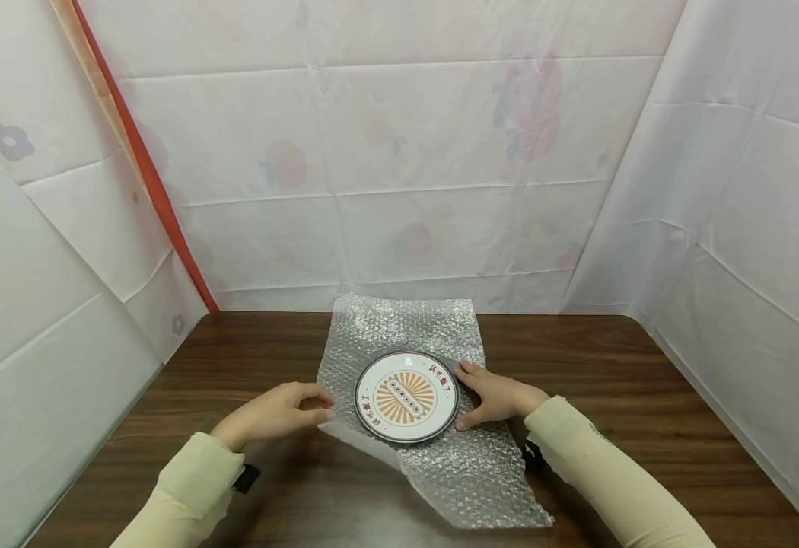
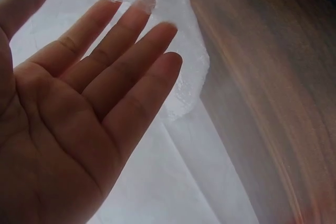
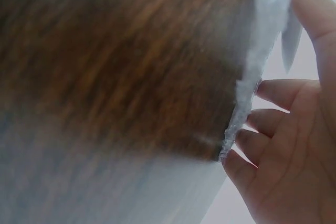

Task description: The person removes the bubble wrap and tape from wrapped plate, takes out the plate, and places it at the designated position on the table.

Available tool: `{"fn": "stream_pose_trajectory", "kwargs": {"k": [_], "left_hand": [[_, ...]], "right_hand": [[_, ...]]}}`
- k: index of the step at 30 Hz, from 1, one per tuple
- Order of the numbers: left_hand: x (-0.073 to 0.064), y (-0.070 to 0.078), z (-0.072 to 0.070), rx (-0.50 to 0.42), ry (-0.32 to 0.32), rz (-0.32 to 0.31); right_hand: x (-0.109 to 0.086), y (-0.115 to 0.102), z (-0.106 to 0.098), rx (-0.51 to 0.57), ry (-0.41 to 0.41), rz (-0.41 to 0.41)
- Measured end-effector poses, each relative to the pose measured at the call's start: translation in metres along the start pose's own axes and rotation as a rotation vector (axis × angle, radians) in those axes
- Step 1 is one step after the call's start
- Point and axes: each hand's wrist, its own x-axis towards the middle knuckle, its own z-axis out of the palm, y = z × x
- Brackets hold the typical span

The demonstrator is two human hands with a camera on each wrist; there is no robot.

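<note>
A round white plate (image 1: 406, 396) with a dark rim, an orange sunburst and red characters lies face up on a sheet of bubble wrap (image 1: 406, 323). My left hand (image 1: 276, 411) is at the wrap's left edge, left of the plate. In the left wrist view its fingers (image 2: 134, 85) extend nearly straight, their tips over the clear wrap (image 2: 184, 72). My right hand (image 1: 498, 396) rests on the wrap at the plate's right side, thumb and fingers spread. In the right wrist view its fingertips touch the edge of the wrap (image 3: 247, 93).
The dark wooden table (image 1: 249, 350) carries the wrap, whose near-left edge curls up and whose near-right corner reaches toward the front. White patterned cloth (image 1: 399, 152) hangs behind the table and at both sides. A red strip (image 1: 146, 164) runs down the left back corner.
</note>
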Motion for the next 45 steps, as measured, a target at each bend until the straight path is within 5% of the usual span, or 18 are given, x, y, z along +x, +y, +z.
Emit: {"fn": "stream_pose_trajectory", "kwargs": {"k": [5,12,21,33,45], "left_hand": [[-0.001,-0.002,0.006,-0.014,-0.035,0.013],[0.0,-0.004,0.021,0.099,-0.046,0.057],[-0.002,0.001,0.04,0.119,-0.064,-0.021],[0.001,0.006,0.057,0.267,-0.037,-0.008],[0.003,0.005,0.062,0.234,-0.062,-0.067]], "right_hand": [[0.0,0.0,0.0,0.005,-0.002,0.001],[0.001,-0.001,-0.001,0.0,0.0,0.002],[0.002,0.002,0.001,-0.01,0.004,0.008],[0.002,0.002,0.002,-0.016,0.019,0.016],[0.001,-0.001,0.003,-0.017,0.021,0.026]]}}
